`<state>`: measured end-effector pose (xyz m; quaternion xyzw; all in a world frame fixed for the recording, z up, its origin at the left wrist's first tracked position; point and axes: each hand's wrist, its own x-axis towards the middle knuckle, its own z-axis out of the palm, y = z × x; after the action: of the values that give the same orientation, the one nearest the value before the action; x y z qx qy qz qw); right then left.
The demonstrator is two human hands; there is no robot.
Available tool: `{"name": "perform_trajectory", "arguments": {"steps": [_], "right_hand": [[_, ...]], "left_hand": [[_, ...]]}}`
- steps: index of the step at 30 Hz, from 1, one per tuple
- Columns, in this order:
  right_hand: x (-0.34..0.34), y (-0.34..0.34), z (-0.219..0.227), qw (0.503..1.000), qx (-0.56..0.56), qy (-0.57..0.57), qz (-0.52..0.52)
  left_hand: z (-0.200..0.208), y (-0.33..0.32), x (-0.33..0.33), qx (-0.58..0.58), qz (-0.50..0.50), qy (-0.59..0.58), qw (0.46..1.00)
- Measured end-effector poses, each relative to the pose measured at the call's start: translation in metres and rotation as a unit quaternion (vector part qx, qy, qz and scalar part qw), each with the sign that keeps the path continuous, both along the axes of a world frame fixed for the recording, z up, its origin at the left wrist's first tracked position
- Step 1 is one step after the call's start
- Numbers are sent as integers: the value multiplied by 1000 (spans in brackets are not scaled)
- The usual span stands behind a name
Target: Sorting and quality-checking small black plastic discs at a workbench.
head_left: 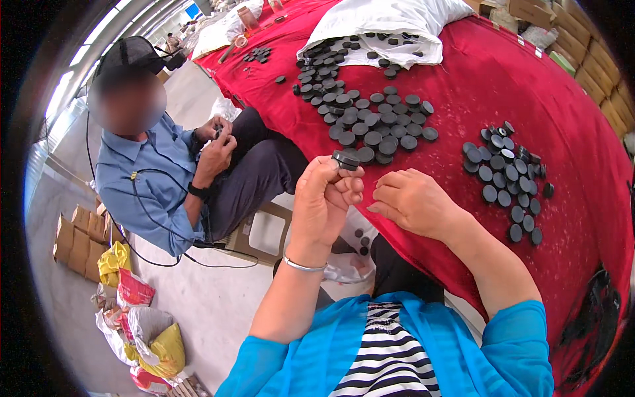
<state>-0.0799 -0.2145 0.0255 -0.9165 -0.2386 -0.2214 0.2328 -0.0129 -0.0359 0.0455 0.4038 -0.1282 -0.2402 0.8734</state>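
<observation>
Head view is showing the left hand pinching a small stack of round, matte black caps above the red cloth table's near edge; the right hand is resting loosely curled, holding nothing.

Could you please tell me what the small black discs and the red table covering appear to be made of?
The black discs, like the one in the left hand, look like moulded plastic or rubber: uniform round shapes, matte dark surfaces with faint sheen. The red covering looks like woven fabric: it drapes softly over the table edge, dull with no gloss.
</observation>
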Motion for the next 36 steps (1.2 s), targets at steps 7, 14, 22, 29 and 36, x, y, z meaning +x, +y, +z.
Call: {"name": "perform_trajectory", "arguments": {"steps": [7, 14, 22, 29, 36], "right_hand": [[0, -1, -4, 999, 4, 34, 6], [0, -1, -6, 997, -14, 69, 7], [2, -3, -9, 995, -19, 101, 7], [3, -4, -9, 994, -24, 109, 8], [3, -4, -4, 994, -37, 102, 7]], "left_hand": [[1, 0, -4, 9, 2, -5, 1000], [-2, 4, -2, -38, -32, -19, 999], [-4, 4, -1, -62, -53, -21, 996], [-5, 5, -4, -99, -91, -47, 990], [-5, 6, -4, -103, -93, -49, 989]]}}
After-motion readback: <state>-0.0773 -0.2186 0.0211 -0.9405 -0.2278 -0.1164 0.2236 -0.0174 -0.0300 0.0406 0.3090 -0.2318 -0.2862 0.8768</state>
